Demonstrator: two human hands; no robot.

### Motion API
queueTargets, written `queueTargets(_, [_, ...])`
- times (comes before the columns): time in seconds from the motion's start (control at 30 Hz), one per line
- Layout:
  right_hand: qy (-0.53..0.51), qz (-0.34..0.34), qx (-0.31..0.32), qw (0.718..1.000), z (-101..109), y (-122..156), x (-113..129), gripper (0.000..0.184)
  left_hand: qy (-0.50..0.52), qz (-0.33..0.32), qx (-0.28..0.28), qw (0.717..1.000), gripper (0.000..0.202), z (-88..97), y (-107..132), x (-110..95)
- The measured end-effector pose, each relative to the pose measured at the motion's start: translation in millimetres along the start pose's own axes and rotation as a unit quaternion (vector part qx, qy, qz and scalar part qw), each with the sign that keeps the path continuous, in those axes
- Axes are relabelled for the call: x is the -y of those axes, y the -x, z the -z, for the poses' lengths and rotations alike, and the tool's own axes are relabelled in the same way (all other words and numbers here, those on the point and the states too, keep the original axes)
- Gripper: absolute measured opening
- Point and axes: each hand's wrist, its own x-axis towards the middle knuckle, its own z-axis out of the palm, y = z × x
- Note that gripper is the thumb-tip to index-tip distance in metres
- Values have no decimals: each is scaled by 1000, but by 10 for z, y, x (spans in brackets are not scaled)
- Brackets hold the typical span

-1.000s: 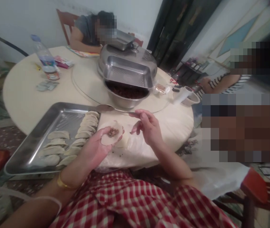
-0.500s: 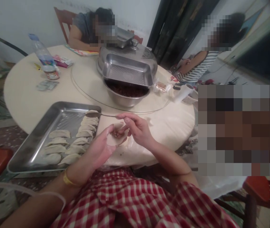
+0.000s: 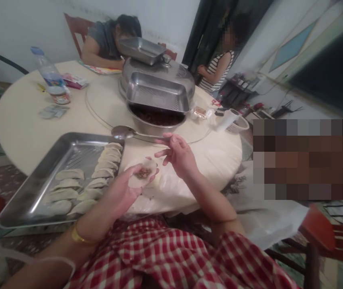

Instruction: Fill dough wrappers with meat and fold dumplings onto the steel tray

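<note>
On my left hand [image 3: 126,192] lies a round dumpling wrapper [image 3: 135,182], its edge held by the thumb and fingers. A small mound of meat filling [image 3: 144,173] sits at the wrapper's middle. My right hand [image 3: 182,155] pinches the handle of a metal spoon [image 3: 123,132], whose bowl points left above the tray's corner. The other right fingers are partly spread, apart from the wrapper. Left of my hands, a metal tray [image 3: 35,180] holds several folded dumplings [image 3: 103,173] in two columns. Beyond the spoon stands a steel bowl [image 3: 159,129] of dark filling.
A rectangular pan [image 3: 159,90] rests over the bowl's back part, against a large domed lid [image 3: 147,69] with another pan [image 3: 143,48] on top. A bottle [image 3: 47,68] and jar [image 3: 59,96] stand left. A person [image 3: 105,38] sits opposite; another [image 3: 219,66] stands behind.
My right hand has lifted away from the wrapper, raising the spoon. The filling in my left hand is now uncovered. The standing person has shifted left in view.
</note>
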Motion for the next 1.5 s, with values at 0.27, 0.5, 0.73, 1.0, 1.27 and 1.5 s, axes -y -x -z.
queueTargets(0.27, [42, 90, -98, 990, 338, -88, 125, 36, 45, 28, -25, 998, 32, -120, 104, -128])
queueTargets(0.5, [173, 194, -153, 954, 542, 28, 218, 35, 38, 25, -31, 998, 21, -83, 78, -66])
queueTargets(0.73, [348, 297, -145, 877, 685, -413, 271, 29, 25, 25, -82, 996, 23, -71, 10, -101])
queueTargets(1.0, [650, 117, -4, 751, 634, -1269, 388, 33, 18, 59, -92, 994, 32, -89, -8, -259])
queueTargets(1.27, [664, 52, 61, 743, 496, -1520, 326, 27, 21, 66, -75, 995, 33, -10, -106, -264])
queueTargets(1.5, [552, 41, 72, 829, 452, -1494, 342, 23, 37, 77, -87, 992, 34, -55, -157, -285])
